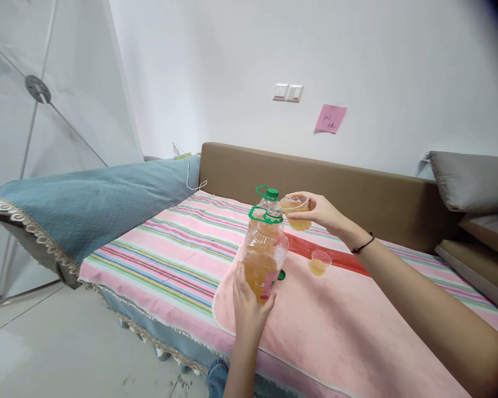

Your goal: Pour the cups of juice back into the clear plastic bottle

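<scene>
My left hand (251, 296) is wrapped round the lower part of a clear plastic bottle (261, 265) of yellowish liquid. This bottle has a green ring handle at its neck and no cap on. In my right hand (317, 210) is a clear plastic cup (296, 213) with similar liquid, raised beside the bottle's mouth. Right behind the first bottle stands a second bottle (258, 213) with its green cap on, mostly hidden. A loose green cap (281, 275) lies beside the front bottle. A smaller-looking clear cup (319, 264) with some liquid rests on the pink mat (311, 326).
A red plastic sheet (336, 253) lies behind the cup on the mat. The striped cover (166, 243) spreads over the sofa, with a brown backrest (307, 177) behind. Cushions (477, 179) are stacked at the right; a blue-covered armrest (95, 204) is at the left.
</scene>
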A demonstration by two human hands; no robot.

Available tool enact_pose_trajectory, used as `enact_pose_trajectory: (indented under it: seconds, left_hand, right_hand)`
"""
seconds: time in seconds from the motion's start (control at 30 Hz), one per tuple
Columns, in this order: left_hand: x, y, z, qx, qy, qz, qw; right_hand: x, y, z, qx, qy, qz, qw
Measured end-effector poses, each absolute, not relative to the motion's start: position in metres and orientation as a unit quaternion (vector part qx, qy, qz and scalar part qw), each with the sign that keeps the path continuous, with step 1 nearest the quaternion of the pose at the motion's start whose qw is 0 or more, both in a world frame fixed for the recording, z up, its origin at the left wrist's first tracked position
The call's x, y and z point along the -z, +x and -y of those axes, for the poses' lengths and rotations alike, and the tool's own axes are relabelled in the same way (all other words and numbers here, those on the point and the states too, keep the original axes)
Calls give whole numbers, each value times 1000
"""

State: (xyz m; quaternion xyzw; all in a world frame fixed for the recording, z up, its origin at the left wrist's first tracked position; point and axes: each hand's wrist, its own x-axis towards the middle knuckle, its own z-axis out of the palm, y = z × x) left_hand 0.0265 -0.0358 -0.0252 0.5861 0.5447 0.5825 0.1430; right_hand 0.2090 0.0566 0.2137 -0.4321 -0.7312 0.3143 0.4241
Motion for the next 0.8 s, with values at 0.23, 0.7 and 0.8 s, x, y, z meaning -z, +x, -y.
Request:
enact_pose_trajectory:
  seconds: [0.23,0.7,0.8]
  left_hand:
    - [25,27,36,-585,588,-543,130]
    - [26,27,36,-585,586,-543,139]
    - [27,27,35,-590,582,-543,137]
  right_hand:
    - [-221,209,-56,-290,-445,748,398]
    - [-233,208,-55,-293,-434,763,378]
    - [-236,207,-53,-286,-433,766,378]
